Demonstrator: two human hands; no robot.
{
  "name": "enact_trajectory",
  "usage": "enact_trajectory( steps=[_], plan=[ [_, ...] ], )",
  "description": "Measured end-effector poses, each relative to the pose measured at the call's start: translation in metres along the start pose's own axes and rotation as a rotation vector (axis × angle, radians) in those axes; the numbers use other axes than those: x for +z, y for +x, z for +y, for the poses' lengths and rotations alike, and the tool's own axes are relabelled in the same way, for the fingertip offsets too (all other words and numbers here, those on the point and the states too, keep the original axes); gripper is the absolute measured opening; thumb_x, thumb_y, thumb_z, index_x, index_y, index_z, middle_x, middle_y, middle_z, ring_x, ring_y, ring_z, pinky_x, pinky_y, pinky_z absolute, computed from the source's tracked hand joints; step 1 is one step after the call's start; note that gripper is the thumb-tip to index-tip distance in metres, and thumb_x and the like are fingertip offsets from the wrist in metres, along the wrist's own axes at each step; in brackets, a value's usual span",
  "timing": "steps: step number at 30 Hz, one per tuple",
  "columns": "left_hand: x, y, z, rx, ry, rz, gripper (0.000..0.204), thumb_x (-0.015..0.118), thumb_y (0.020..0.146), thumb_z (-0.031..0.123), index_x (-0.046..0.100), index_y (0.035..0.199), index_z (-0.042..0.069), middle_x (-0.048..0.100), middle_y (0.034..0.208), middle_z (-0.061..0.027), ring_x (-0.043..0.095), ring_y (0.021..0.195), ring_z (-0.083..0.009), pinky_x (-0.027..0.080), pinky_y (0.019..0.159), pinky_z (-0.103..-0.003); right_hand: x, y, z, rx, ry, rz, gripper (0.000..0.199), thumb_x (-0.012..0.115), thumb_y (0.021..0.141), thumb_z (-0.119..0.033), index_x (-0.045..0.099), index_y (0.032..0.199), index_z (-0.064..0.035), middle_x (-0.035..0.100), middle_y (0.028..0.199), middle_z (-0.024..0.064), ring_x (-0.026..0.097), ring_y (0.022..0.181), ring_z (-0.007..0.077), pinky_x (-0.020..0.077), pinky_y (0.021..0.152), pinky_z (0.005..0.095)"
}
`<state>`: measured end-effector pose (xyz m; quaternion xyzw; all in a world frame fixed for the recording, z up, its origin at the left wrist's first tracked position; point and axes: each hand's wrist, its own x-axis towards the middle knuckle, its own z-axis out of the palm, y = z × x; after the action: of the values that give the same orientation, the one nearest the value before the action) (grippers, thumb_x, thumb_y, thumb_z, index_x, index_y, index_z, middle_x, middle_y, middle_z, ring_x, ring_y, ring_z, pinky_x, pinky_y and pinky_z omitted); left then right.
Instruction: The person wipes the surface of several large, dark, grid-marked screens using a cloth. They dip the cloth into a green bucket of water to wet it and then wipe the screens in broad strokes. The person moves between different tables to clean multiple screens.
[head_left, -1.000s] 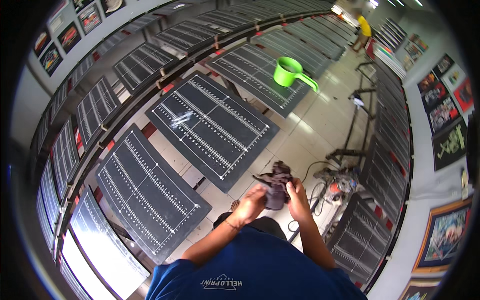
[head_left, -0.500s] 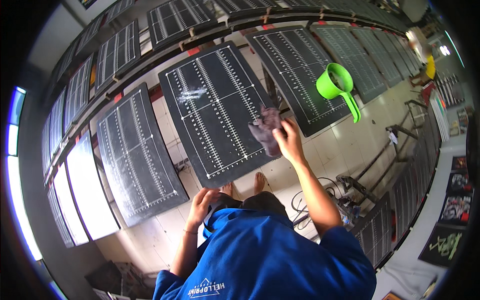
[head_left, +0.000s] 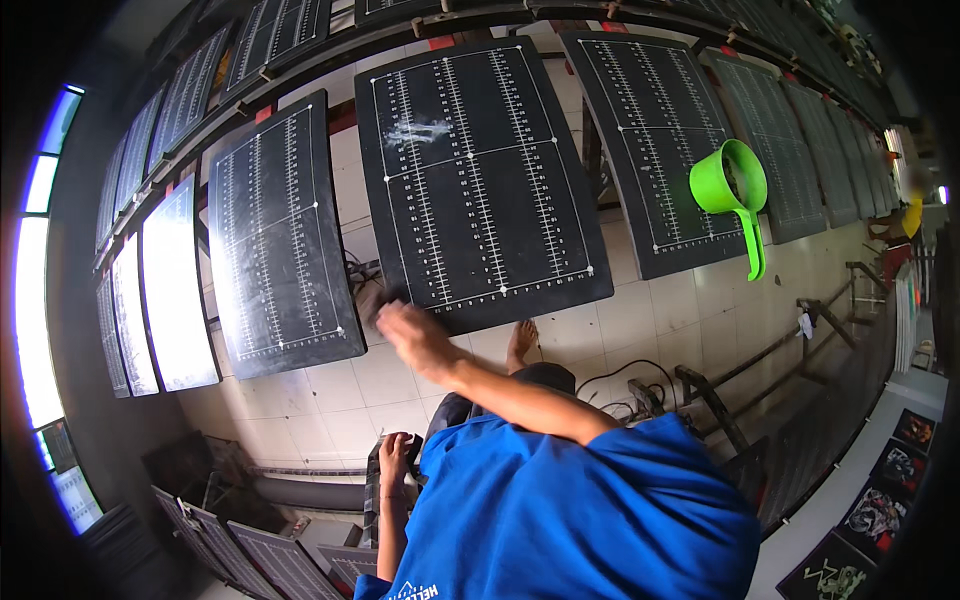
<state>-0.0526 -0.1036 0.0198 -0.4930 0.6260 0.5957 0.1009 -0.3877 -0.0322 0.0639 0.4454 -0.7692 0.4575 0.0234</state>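
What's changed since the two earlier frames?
The right hand swung left, from the right edge of the smudged board to around its near left corner, apparently with the dark cloth, which is blurred. The left hand, at the cloth in the first frame, is off it, down by the body's left side. Unchanged: white smudge; green scoop on the next board.

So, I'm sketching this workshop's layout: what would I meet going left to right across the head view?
Bright window strip → glare-white board → dark board with a paler sheen → dark board with a white smear → green scoop → person in yellow.
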Motion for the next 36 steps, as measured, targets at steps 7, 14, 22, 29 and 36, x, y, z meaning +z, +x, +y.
enact_trajectory(
  steps=[7, 14, 22, 29, 36],
  plan=[
    [-0.05, -0.013, -0.076, -0.316, -0.334, 0.132, 0.029, 0.054, 0.101, 0.032, 0.062, 0.108, 0.005, 0.069, 0.101, -0.0094, 0.069, 0.081, -0.0206, 0.053, 0.064, -0.032, -0.134, -0.041, 0.021, 0.48, 0.312, 0.277, 0.046, 0.057, 0.085, 0.003, 0.058, 0.13, -0.0015, 0.061, 0.124, 0.016, 0.062, 0.102, 0.0267, 0.0506, 0.087, 0.0356],
    [-0.119, 0.028, -0.121, -0.195, -0.108, -0.031, 0.026, 0.054, 0.1, 0.026, 0.061, 0.111, 0.003, 0.07, 0.093, -0.0118, 0.066, 0.069, -0.0199, 0.051, 0.059, -0.03, -0.056, -0.008, -0.02, 0.772, -0.008, 0.029, 0.027, 0.055, 0.088, -0.004, 0.062, 0.114, -0.0003, 0.059, 0.119, 0.0197, 0.052, 0.114, 0.0365, 0.0365, 0.102, 0.0467],
    [-0.166, 0.044, -0.105, -0.24, -0.235, 0.095, 0.044, 0.051, 0.098, 0.04, 0.056, 0.123, 0.004, 0.065, 0.117, -0.0164, 0.066, 0.099, -0.0291, 0.053, 0.08, -0.041, -0.119, -0.047, 0.014, 0.533, 0.027, 0.21, 0.043, 0.051, 0.084, 0.005, 0.056, 0.127, 0.0033, 0.062, 0.126, 0.0134, 0.055, 0.122, 0.0267, 0.043, 0.107, 0.0374],
    [-0.162, 0.053, -0.06, -0.198, -0.01, 0.029, 0.037, 0.053, 0.097, 0.036, 0.061, 0.113, 0.003, 0.069, 0.104, -0.0134, 0.069, 0.088, -0.0251, 0.054, 0.072, -0.036, -0.041, 0.039, 0.01, 0.571, -0.423, 0.357, 0.026, 0.057, 0.077, -0.002, 0.061, 0.103, -0.0015, 0.06, 0.102, 0.0217, 0.057, 0.095, 0.0377, 0.0452, 0.081, 0.0483],
    [-0.164, -0.024, 0.178, 0.402, -0.155, 0.123, 0.029, 0.046, 0.106, 0.021, 0.054, 0.084, 0.003, 0.057, 0.077, -0.0041, 0.051, 0.068, -0.0106, 0.044, 0.067, -0.027, -0.071, 0.023, -0.005, 0.353, 0.411, 0.136, 0.042, 0.054, 0.08, 0.009, 0.06, 0.12, 0.0003, 0.062, 0.122, 0.015, 0.06, 0.112, 0.0258, 0.0487, 0.099, 0.0364]
  ],
)
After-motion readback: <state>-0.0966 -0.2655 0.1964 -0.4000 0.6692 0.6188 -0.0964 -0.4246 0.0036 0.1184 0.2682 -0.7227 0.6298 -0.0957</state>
